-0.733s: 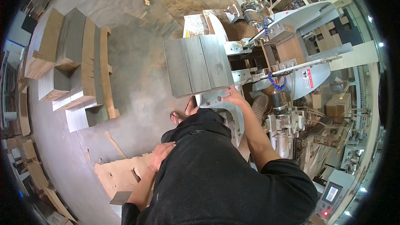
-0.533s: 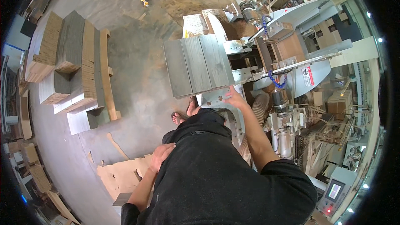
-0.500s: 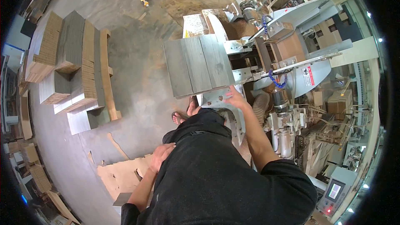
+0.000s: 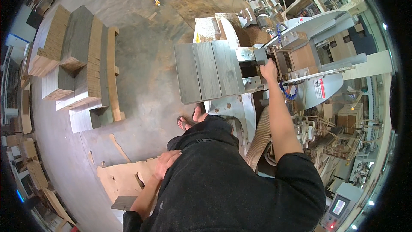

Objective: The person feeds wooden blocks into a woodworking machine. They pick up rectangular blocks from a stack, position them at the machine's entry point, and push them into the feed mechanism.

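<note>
My right hand (image 4: 269,69) reaches forward into the machine, its fingers closed on the near end of a short grey plank (image 4: 260,56). That plank lies across the metal rails, just right of a block of grey wood-grain planks (image 4: 206,71). Those planks sit side by side at the machine's front. Part of the plank under my fingers is hidden. My left hand (image 4: 167,163) lies flat against my left hip, fingers stretched out, holding nothing. Ahead of my right hand is a brown board (image 4: 304,56) between the machine's white guards.
Grey planks (image 4: 79,38) are stacked on a wooden pallet (image 4: 112,73) at left. Torn cardboard (image 4: 118,178) lies on the floor by my left arm. A ribbed hose (image 4: 259,139) runs below my right forearm. A control panel (image 4: 341,206) stands at lower right.
My right hand has moved forward from the near corner of the plank block to the rails. A grey plank now shows under its fingers there. My left hand stays at my hip.
</note>
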